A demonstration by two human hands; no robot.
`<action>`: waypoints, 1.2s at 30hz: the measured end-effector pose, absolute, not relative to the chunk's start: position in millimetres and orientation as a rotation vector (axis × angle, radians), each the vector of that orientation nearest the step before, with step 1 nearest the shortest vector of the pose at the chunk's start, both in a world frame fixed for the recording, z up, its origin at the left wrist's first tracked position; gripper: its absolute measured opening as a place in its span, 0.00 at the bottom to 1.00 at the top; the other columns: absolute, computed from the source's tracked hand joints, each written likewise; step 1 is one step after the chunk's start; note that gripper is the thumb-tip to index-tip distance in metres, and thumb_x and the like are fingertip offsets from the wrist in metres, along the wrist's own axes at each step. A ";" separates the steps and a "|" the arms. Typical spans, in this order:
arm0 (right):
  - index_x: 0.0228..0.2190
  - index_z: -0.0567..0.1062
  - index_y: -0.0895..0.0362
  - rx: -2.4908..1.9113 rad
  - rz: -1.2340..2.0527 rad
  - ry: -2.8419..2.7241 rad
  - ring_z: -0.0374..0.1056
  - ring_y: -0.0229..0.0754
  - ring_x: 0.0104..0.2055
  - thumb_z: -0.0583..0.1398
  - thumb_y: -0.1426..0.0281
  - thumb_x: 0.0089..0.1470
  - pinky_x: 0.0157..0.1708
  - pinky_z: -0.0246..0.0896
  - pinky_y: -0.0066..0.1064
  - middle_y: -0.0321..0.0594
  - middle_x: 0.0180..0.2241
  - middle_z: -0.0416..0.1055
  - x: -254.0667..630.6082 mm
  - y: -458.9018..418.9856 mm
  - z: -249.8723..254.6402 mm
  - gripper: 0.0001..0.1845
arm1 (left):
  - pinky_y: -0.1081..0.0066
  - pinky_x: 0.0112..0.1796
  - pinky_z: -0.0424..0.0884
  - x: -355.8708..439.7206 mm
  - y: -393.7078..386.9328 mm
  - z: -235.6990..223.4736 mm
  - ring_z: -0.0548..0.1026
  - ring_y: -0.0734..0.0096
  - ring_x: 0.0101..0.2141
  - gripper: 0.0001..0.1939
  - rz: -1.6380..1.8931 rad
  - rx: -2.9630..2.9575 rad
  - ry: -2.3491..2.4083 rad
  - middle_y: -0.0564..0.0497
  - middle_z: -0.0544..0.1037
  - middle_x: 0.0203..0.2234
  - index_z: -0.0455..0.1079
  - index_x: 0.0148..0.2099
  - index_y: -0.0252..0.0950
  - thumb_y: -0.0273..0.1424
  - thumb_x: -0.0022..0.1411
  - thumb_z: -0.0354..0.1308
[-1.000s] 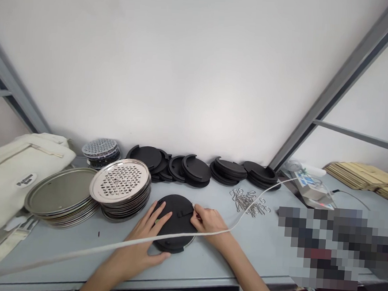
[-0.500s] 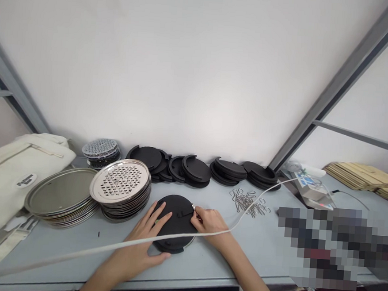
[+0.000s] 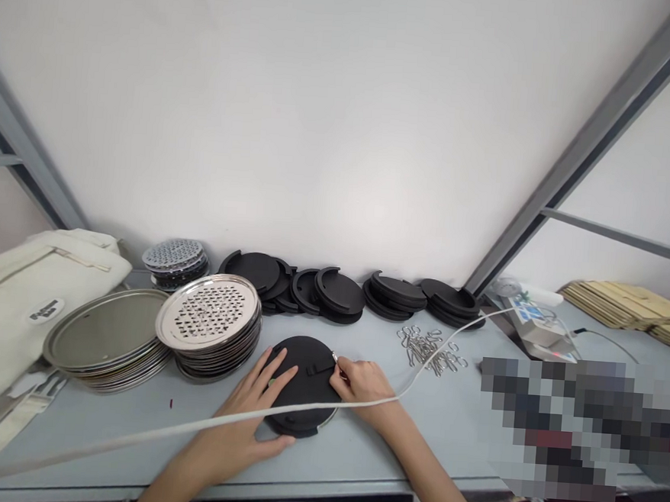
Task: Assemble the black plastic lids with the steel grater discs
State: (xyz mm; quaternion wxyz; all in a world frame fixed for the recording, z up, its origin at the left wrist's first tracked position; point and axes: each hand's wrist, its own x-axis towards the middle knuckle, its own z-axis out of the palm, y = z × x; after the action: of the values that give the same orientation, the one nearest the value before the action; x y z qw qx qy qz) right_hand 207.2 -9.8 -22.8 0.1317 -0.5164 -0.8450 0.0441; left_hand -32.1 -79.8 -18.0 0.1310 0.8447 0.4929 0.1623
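A round black disc lies on the table with a raised rim along its near side and a narrow slot toward its right. Spread across its left part, my left hand is open, thumb near the lower edge. At the right edge, my right hand pinches a small shiny metal piece at the slot's outer end; most of it is hidden by the fingers. Further right is a loose pile of bent metal hooks. A white cable crosses in front of the disc and both hands.
To the left stand stacks of perforated metal grater plates and plain round metal plates, beside a cream bag. More black discs line the wall. At right are a small device and flat tan pieces.
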 end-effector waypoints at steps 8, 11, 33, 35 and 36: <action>0.24 0.69 0.57 -1.485 0.145 -2.445 0.59 0.34 0.18 0.52 0.72 0.56 0.23 0.39 0.29 0.34 0.17 0.67 207.7 -9.9 -22.5 0.11 | 0.50 0.59 0.53 -32.3 -80.0 -17.3 0.40 0.50 0.64 0.43 0.505 2.454 1.428 0.53 0.38 0.67 0.40 0.68 0.49 0.32 0.58 0.60; 0.22 0.69 0.57 -1.495 0.156 -2.443 0.58 0.34 0.18 0.52 0.72 0.56 0.23 0.39 0.29 0.34 0.16 0.67 207.3 -9.9 -21.3 0.12 | 0.51 0.59 0.52 -32.1 -80.1 -17.5 0.40 0.51 0.65 0.43 0.487 2.441 1.434 0.54 0.38 0.67 0.40 0.68 0.49 0.32 0.58 0.61; 0.21 0.70 0.57 -1.498 0.084 -2.480 0.63 0.36 0.19 0.52 0.73 0.55 0.24 0.39 0.29 0.36 0.17 0.70 207.6 -8.6 -23.4 0.13 | 0.50 0.58 0.53 -33.1 -80.1 -18.4 0.41 0.49 0.64 0.44 0.526 2.434 1.403 0.52 0.38 0.67 0.39 0.68 0.50 0.31 0.58 0.61; 0.21 0.70 0.57 -1.496 0.090 -2.478 0.63 0.36 0.19 0.52 0.73 0.55 0.24 0.40 0.29 0.37 0.17 0.70 207.4 -9.0 -22.1 0.13 | 0.50 0.59 0.53 -33.0 -80.1 -18.9 0.40 0.50 0.64 0.44 0.527 2.432 1.409 0.53 0.38 0.67 0.39 0.68 0.50 0.32 0.58 0.61; 0.21 0.70 0.57 -1.495 0.094 -2.477 0.63 0.36 0.19 0.52 0.73 0.55 0.24 0.40 0.29 0.37 0.17 0.70 207.3 -9.2 -21.4 0.13 | 0.51 0.59 0.52 -32.8 -80.1 -18.9 0.40 0.50 0.64 0.44 0.527 2.431 1.413 0.53 0.38 0.67 0.40 0.68 0.50 0.32 0.58 0.62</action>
State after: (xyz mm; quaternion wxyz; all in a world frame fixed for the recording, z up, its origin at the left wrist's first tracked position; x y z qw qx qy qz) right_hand 207.3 -9.2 -21.4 0.1231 -0.5125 -0.8492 0.0323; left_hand -32.8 -80.1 -18.9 0.1398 0.8415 0.4890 0.1825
